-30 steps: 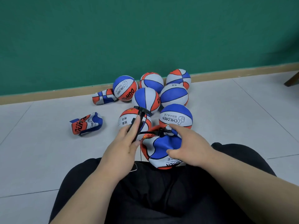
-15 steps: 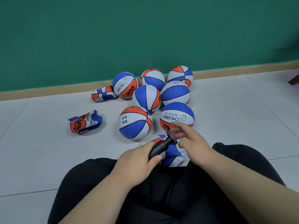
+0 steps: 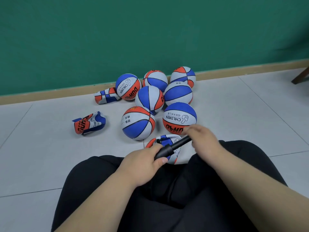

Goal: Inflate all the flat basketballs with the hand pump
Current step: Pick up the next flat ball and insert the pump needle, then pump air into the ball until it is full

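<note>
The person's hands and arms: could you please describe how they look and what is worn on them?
The left hand and right hand are bare, without gloves, rings or watch. Both forearms are bare; no sleeves show. Black trousers cover the legs.

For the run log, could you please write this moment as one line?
left hand: grips pump barrel | right hand: holds pump end | flat basketball: between knees, under pump | floor: two other flat balls

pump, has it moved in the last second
Yes. It stood upright against the front-left ball; now the pump lies tilted, nearer and right of it, over the flat ball, gripped by the left hand.
</note>
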